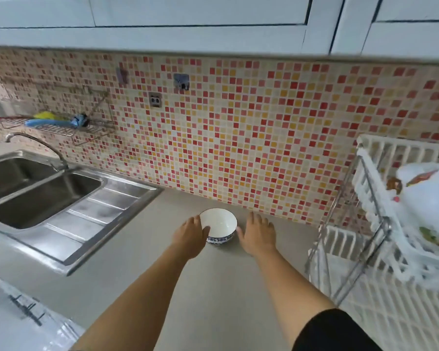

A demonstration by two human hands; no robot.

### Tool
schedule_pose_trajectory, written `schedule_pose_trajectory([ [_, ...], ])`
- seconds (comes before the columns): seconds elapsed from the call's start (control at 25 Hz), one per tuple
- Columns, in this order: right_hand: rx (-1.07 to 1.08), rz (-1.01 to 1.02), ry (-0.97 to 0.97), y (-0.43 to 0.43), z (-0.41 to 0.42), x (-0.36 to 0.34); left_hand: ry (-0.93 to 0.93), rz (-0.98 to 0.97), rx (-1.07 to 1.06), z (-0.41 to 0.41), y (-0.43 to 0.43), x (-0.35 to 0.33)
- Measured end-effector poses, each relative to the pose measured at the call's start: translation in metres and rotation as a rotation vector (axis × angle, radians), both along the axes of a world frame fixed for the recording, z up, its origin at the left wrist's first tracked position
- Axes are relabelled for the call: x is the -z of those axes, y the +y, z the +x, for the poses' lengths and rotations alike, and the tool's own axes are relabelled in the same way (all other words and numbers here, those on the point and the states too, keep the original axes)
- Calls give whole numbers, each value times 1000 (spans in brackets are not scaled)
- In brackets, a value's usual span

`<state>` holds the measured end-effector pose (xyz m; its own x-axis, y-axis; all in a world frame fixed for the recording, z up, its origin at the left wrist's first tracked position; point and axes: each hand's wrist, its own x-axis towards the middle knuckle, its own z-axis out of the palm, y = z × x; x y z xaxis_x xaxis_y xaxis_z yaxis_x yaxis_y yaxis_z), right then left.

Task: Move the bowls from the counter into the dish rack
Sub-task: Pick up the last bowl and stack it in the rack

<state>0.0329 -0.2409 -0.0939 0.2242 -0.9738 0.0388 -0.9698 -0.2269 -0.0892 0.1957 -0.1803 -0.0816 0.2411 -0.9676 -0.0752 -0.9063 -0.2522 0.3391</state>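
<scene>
White bowl (218, 227) between both open grips, left hand (192, 236) touching, right hand (257, 235) beside.

bare counter (213, 287) lay open between the sink (48, 196) on the left and the dish rack (380, 249) on the right; the tiled wall (238, 148) closed off the far side just beyond the bowl (219, 228).

No readable text, label, brand or number is showing anywhere. A colourful printed patch is showing on the white plastic bag (427, 196) sitting in the dish rack (380, 188), but it is blurring too much to make out any letters. The blue band around the bowl (218, 228) is showing only a pattern, no writing.
</scene>
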Motion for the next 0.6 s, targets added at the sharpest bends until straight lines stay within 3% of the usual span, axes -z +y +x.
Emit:
schedule_pose_trajectory([
  [0.24,6,121,55,-82,28,59,101,111,-120,17,-81,58],
  [0.48,101,269,-88,-128,45,101,339,129,-343,17,-131,102],
  [0.6,138,315,-140,-138,54,114,355,164,-391,19,-146,116],
])
